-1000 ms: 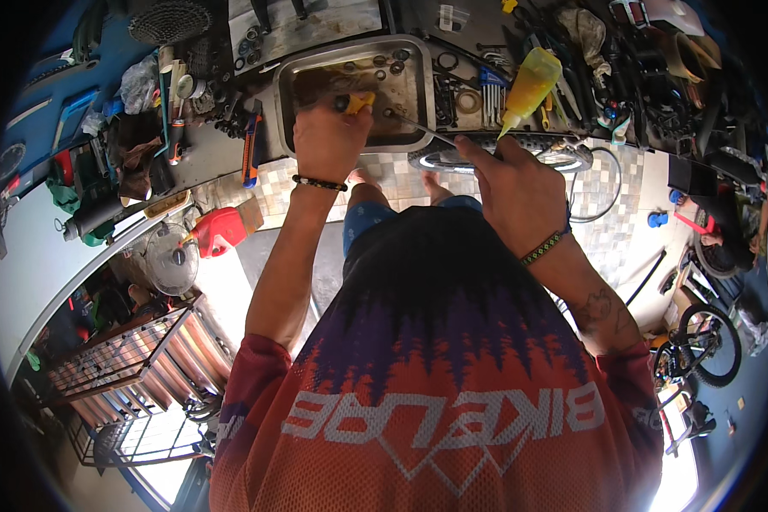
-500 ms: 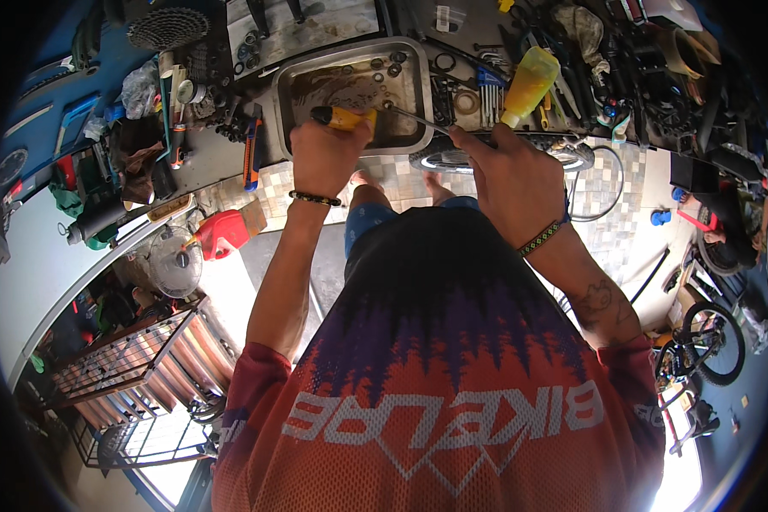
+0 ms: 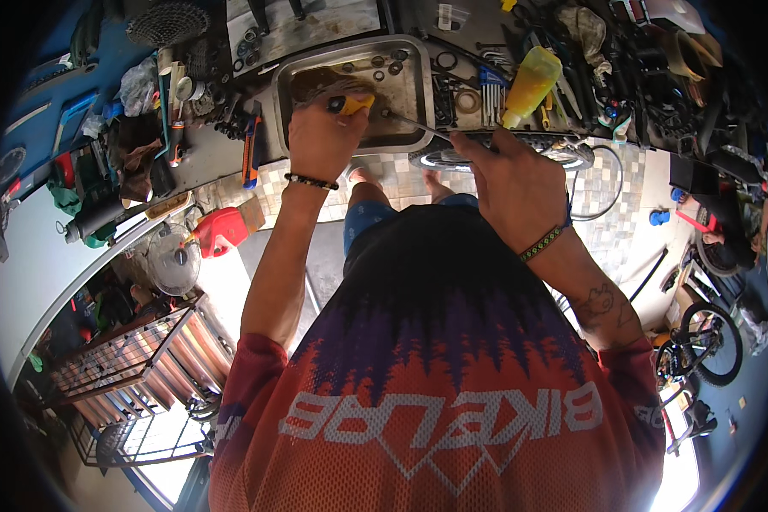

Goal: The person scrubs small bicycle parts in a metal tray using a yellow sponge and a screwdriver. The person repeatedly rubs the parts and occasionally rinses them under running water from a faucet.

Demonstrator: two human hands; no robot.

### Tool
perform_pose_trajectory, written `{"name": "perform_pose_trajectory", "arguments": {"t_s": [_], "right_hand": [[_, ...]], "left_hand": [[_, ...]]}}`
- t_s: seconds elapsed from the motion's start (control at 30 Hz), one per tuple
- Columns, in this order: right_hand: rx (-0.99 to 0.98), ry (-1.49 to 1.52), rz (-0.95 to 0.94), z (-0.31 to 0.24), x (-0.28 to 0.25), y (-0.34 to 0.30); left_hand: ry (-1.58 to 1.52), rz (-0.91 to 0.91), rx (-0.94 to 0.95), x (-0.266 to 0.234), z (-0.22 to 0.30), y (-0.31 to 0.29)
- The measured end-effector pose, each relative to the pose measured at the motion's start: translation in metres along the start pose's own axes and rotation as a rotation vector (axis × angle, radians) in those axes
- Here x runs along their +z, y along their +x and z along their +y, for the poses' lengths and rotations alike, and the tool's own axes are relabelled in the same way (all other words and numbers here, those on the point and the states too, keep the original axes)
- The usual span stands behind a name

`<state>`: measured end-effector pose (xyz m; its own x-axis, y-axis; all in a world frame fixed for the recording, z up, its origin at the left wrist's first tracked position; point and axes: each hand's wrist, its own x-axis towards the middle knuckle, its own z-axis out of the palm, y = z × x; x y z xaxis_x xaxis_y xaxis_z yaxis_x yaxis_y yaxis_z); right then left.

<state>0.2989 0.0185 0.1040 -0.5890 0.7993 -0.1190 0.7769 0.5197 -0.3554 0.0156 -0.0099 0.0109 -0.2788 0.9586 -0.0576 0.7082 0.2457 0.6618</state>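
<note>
My left hand [image 3: 324, 141] is closed around a yellow tool with a black end [image 3: 348, 105], held over the near side of a metal tray [image 3: 427, 85]. Fingers hide much of that tool, so its exact kind does not show. In my right hand [image 3: 520, 175], fingers are wrapped round a thin metal rod [image 3: 418, 125], which reaches left across the tray's rim. A small dark round part [image 3: 386, 112] sits at the rod's tip, close to the yellow tool. Brown dirty liquid and several small rings [image 3: 378, 61] lie in the tray.
Right of the tray are a yellow squeeze bottle [image 3: 533, 81] and a blue hex key set [image 3: 491, 90]. An orange-and-black utility knife [image 3: 252, 145] lies to the left. A bicycle wheel [image 3: 563, 154] is below the bench edge. A red jug [image 3: 222, 230] stands at lower left.
My left hand has shifted slightly left, and the yellow tool has turned so its black end points more toward the tray's middle. My right hand and the rod stay nearly still.
</note>
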Motion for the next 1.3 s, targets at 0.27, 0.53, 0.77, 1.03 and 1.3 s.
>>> {"name": "perform_pose_trajectory", "arguments": {"t_s": [0.27, 0.53, 0.77, 1.03, 1.3], "right_hand": [[-0.028, 0.019, 0.047, 0.003, 0.007, 0.005], [-0.007, 0.022, 0.03, 0.002, 0.004, 0.003], [-0.035, 0.009, 0.074, 0.002, 0.008, 0.008], [-0.036, 0.011, 0.07, 0.006, 0.009, 0.006], [-0.062, 0.02, 0.105, 0.007, 0.01, 0.01]], "left_hand": [[-0.201, -0.011, 0.018, 0.006, 0.005, 0.001], [0.038, 0.025, 0.083, 0.002, -0.002, 0.007], [0.009, -0.028, 0.025, 0.001, 0.001, 0.004], [-0.03, 0.013, -0.018, 0.003, 0.0, 0.009], [-0.24, 0.092, 0.144, 0.007, 0.008, 0.006]]}}
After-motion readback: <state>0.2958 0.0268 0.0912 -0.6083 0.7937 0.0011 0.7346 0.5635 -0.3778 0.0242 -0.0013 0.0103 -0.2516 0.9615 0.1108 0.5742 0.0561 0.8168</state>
